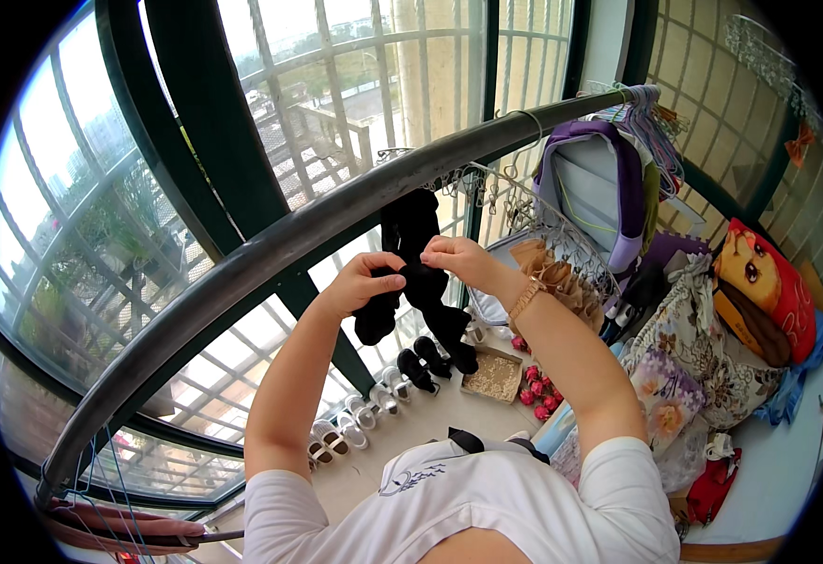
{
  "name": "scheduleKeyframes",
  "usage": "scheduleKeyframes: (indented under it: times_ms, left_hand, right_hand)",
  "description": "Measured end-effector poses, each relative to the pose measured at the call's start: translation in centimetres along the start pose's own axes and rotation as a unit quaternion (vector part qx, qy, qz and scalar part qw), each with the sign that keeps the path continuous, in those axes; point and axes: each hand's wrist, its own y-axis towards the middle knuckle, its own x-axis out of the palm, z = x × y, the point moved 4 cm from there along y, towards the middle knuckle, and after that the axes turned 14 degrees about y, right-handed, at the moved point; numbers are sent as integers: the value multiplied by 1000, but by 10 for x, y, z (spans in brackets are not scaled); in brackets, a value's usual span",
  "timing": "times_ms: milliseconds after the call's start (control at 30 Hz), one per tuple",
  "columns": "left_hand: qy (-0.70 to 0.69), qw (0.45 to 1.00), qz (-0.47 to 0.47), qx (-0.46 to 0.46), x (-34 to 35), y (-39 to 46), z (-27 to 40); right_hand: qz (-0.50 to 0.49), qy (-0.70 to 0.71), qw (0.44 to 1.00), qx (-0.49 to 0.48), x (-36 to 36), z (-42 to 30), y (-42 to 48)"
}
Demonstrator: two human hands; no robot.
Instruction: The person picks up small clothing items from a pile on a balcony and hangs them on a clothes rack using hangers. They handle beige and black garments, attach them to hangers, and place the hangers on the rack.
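Observation:
Both my hands are raised in front of me at a dark garment. My left hand [369,282] pinches black fabric [375,321] that hangs down beneath it. Fingers of my right hand [457,261] are closed on the same dark cloth, a short way to the right. More black fabric [411,218] hangs behind and between the hands, below the metal rail [383,183]; whether it is one piece or several I cannot tell. To the right of it, a clip hanger [517,201] with many metal clips hangs from the rail and holds brown ruffled fabric [552,275] near its far end.
A purple and grey backpack [595,183] and bunched hangers [651,134] hang at the rail's right end. Shoes [362,412] line the floor by the barred window, near a shallow box [494,375] and red flowers [538,395]. Cloth bags [707,345] are piled at right.

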Motion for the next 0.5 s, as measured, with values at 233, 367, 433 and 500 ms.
scheduleKeyframes:
  times_ms: [233, 367, 433, 500]
  left_hand:
    - [221, 971, 79, -54, 9, 23, 14]
    - [278, 954, 102, -35, 9, 30, 14]
    - [292, 947, 118, -55, 8, 33, 20]
    - [298, 943, 132, -66, 4, 36, 23]
  right_hand:
    - [337, -80, 927, -144, -38, 3, 47]
    - [255, 38, 942, -217, -33, -18, 73]
    - [213, 177, 934, -225, -28, -26, 79]
    - [245, 143, 932, -226, -29, -33, 82]
